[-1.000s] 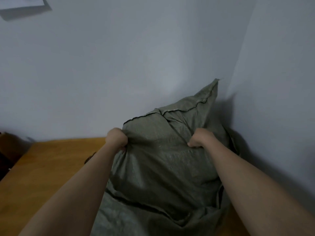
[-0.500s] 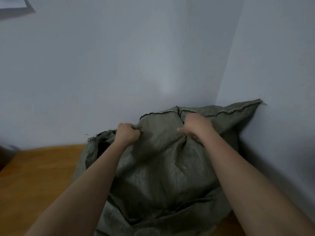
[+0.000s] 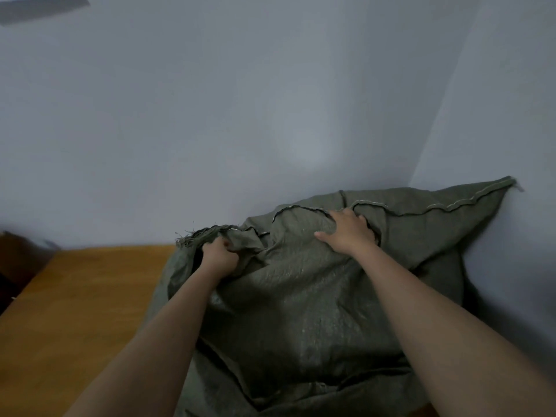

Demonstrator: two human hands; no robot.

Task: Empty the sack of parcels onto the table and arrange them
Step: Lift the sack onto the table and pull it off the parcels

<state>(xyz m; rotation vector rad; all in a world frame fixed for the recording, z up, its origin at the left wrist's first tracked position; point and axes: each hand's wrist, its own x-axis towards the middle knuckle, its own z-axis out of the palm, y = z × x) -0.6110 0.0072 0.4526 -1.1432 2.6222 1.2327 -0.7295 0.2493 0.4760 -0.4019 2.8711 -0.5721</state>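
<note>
Worktop [image 3: 75,296]: wooden, bare to the left of the hands.
Sack [image 3: 301,311]: green woven, slumped under both hands in the wall corner.
Left hand [image 3: 219,257]: fist clenched on the frayed mouth edge.
Right hand [image 3: 349,233]: fingers spread, curling over a seam fold; grip unclear.
Risk: if tipped too fast, parcels could slide off the worktop edge.
Hidden: parcels are all inside; the sack's near end is cut off.

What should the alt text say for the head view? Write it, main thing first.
Two bare hands work a grey-green woven sack lying on a wooden table in a room corner. The left hand grips bunched fabric near its frayed edge; the right hand grasps a fold by the stitched seam. No parcels show.
</note>
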